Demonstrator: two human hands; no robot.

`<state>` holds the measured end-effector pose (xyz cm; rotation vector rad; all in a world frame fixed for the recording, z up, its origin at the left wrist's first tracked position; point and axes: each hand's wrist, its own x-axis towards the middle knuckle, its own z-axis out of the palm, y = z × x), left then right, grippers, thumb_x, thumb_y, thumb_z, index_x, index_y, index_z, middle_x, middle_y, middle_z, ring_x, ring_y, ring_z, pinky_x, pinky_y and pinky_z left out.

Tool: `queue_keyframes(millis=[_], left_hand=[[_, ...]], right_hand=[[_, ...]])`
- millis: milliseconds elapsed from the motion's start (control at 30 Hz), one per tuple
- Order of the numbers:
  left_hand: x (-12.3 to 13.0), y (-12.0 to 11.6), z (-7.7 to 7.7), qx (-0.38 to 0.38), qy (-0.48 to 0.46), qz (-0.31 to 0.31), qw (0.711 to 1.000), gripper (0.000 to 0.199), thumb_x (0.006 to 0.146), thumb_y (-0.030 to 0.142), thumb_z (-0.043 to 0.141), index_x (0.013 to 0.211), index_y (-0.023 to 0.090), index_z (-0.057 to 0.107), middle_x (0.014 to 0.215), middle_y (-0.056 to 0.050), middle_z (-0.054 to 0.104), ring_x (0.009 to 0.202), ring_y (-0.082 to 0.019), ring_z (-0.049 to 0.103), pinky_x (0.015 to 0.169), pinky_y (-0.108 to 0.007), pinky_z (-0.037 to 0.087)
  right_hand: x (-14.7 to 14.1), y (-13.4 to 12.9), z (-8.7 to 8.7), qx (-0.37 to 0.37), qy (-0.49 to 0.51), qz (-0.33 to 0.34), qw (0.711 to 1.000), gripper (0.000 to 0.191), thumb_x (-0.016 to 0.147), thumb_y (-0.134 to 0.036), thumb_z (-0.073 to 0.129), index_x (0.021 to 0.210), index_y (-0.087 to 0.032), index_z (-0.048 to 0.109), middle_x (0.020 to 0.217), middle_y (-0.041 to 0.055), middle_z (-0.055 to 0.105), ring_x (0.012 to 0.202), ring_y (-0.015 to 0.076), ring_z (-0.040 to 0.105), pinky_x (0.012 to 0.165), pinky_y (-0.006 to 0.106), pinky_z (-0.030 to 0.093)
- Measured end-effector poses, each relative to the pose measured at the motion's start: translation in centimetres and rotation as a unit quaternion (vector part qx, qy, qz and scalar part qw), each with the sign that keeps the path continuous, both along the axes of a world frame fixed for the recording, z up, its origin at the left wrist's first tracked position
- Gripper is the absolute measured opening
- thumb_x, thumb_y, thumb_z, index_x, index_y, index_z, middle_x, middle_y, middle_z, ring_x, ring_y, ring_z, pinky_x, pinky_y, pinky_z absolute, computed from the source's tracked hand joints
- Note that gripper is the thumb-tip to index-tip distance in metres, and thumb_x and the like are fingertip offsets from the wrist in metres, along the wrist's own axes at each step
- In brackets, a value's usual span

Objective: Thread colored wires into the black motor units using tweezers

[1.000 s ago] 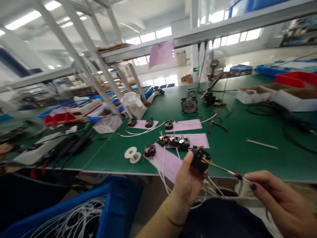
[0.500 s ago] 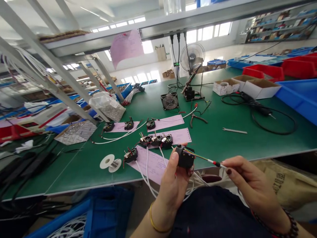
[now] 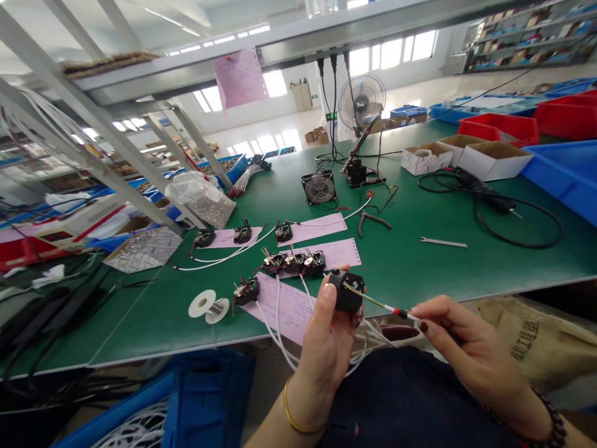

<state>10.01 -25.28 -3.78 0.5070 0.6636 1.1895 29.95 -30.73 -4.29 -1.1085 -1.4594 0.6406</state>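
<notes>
My left hand (image 3: 326, 336) is closed around a small black plastic housing (image 3: 346, 291), held above the front edge of the bench. Thin coloured wires leave the housing and run right into a white cable (image 3: 412, 317) with a red and black sleeve near its end. Between thumb and fingers, my right hand (image 3: 461, 336) pinches that cable just behind the sleeve. Behind my left hand, several similar black units with open insides, such as one unit (image 3: 314, 264), lie on pink paper slips (image 3: 342, 252). White cables trail from some of them over the bench edge.
On the green bench (image 3: 396, 267) are a solder spool (image 3: 202, 303), pliers (image 3: 373, 221), a wrench (image 3: 443, 242), a small fan (image 3: 319, 188), a soldering iron in its stand (image 3: 357, 171) and a corded black tool (image 3: 485, 191). A blue crate (image 3: 200, 398) stands below the left front edge.
My right hand has shifted slightly left with the cable, and the wires now bend a little more. The housing has turned slightly in my left hand.
</notes>
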Motion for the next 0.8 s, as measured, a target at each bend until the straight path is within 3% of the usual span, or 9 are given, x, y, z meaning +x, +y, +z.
queue_keyframes(millis=[167, 300, 433, 533, 633, 800], left_hand=[[-0.1, 0.0, -0.5, 0.011, 0.012, 0.002, 1.0, 0.06, 0.081, 0.057, 0.092, 0.128, 0.022, 0.078, 0.1, -0.006, 0.073, 0.074, -0.012, 0.057, 0.066, -0.021, 0.047], [-0.2, -0.2, -0.7, 0.034, 0.046, 0.015, 0.998, 0.055, 0.083, 0.058, 0.089, 0.127, 0.025, 0.078, 0.101, -0.003, 0.069, 0.078, -0.013, 0.056, 0.07, -0.021, 0.048], [-0.6, -0.7, -0.4, 0.112, 0.185, 0.019, 0.976, 0.052, 0.088, 0.055, 0.087, 0.132, 0.028, 0.076, 0.106, -0.004, 0.07, 0.086, -0.017, 0.058, 0.078, -0.024, 0.05], [-0.4, -1.1, -0.5, 0.153, 0.244, -0.018, 0.958, 0.065, 0.09, 0.053, 0.086, 0.148, 0.032, 0.065, 0.106, -0.002, 0.067, 0.083, -0.016, 0.059, 0.08, -0.026, 0.052], [-0.1, -1.5, -1.0, 0.134, 0.237, -0.042, 0.961, 0.079, 0.091, 0.054, 0.085, 0.159, 0.033, 0.05, 0.113, -0.003, 0.067, 0.089, -0.017, 0.064, 0.083, -0.027, 0.053], [0.1, -1.7, -1.2, 0.093, 0.223, -0.075, 0.967, 0.076, 0.094, 0.061, 0.079, 0.156, 0.028, 0.051, 0.111, -0.003, 0.073, 0.098, -0.018, 0.068, 0.094, -0.028, 0.052]], right_hand=[[0.1, 0.1, -0.5, -0.01, 0.011, -0.016, 1.0, 0.022, 0.106, -0.044, 0.068, 0.1, -0.025, 0.078, 0.077, 0.0016, 0.076, 0.061, 0.0147, 0.074, 0.056, 0.017, 0.061], [0.5, 0.1, -0.8, -0.009, 0.005, -0.031, 0.999, 0.018, 0.106, -0.041, 0.068, 0.102, -0.026, 0.078, 0.073, -0.0008, 0.072, 0.055, 0.0125, 0.067, 0.05, 0.015, 0.055], [0.6, 0.1, -0.5, -0.041, 0.001, -0.005, 0.999, 0.018, 0.106, -0.037, 0.066, 0.1, -0.024, 0.077, 0.078, 0.0018, 0.075, 0.06, 0.0153, 0.07, 0.053, 0.02, 0.057], [0.1, 0.2, -0.1, -0.072, -0.013, 0.036, 0.997, 0.015, 0.104, -0.032, 0.063, 0.102, -0.023, 0.074, 0.082, 0.0038, 0.077, 0.066, 0.0178, 0.073, 0.056, 0.022, 0.057], [-0.7, 0.6, 0.2, -0.075, -0.023, 0.052, 0.996, 0.014, 0.104, -0.031, 0.06, 0.106, -0.022, 0.07, 0.078, 0.003, 0.074, 0.064, 0.018, 0.07, 0.055, 0.024, 0.053], [-1.7, 1.4, 0.1, -0.071, -0.021, 0.082, 0.994, 0.011, 0.105, -0.029, 0.057, 0.112, -0.022, 0.061, 0.073, -0.0008, 0.067, 0.058, 0.0167, 0.064, 0.053, 0.025, 0.048]])
